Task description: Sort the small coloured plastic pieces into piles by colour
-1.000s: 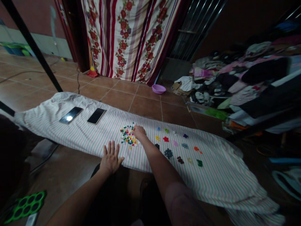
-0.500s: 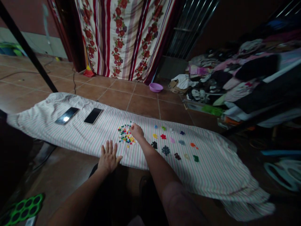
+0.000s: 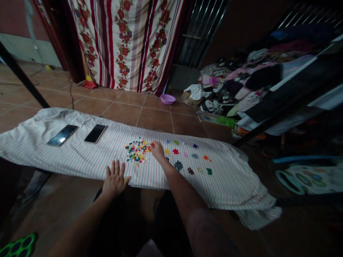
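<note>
A mixed heap of tiny coloured pieces (image 3: 137,151), too small to name surely, lies on a striped cloth (image 3: 88,160). My right hand (image 3: 157,150) is at the heap's right edge with thumb and fingers pinched; a small red piece shows at the fingertips. Right of it, pieces lie in small single-colour groups, among them a red group (image 3: 175,151), a dark grey group (image 3: 178,165), an orange group (image 3: 207,158) and a green group (image 3: 209,171). My right forearm partly covers a black group. My left hand (image 3: 115,178) rests flat, fingers spread, on the cloth's near edge.
Two phones, one (image 3: 63,135) at far left and another (image 3: 95,134) beside it, lie on the cloth. Beyond, a purple basin (image 3: 168,99) sits on the tiled floor before a floral curtain (image 3: 123,46). Heaped clothes (image 3: 241,82) fill the right; a green-framed object (image 3: 20,246) is lower left.
My right hand has moved from over the heap's upper right to its right edge. A red piece now shows at its fingertips. The whole view has shifted; my left hand stays flat.
</note>
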Tool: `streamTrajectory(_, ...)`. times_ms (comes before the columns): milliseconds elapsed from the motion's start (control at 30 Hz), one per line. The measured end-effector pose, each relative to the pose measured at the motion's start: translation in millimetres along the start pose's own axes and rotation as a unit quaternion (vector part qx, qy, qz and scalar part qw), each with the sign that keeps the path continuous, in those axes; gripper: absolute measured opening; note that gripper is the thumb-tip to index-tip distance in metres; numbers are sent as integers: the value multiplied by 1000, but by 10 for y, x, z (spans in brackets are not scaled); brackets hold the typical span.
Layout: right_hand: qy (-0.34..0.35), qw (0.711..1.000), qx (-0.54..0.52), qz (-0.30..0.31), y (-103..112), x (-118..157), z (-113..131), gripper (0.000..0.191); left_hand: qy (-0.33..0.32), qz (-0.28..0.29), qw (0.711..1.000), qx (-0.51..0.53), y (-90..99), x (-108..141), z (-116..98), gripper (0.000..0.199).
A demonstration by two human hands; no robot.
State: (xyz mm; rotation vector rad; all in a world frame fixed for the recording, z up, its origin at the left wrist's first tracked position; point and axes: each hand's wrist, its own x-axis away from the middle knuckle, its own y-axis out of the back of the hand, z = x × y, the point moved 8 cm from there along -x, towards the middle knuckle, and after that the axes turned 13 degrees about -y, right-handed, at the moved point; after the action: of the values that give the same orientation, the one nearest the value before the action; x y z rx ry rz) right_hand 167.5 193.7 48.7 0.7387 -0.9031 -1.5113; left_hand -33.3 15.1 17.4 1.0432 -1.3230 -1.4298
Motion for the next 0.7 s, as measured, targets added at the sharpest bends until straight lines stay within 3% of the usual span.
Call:
streamTrajectory(400,-79,993,10,-90,730,-132,-1098,35,1,10,1000,-3,115,22,-37,74)
streamTrajectory(700,-123,988,-9,-97,864,-239,-1438,34,3,29,999,-15,91,9,-32,75)
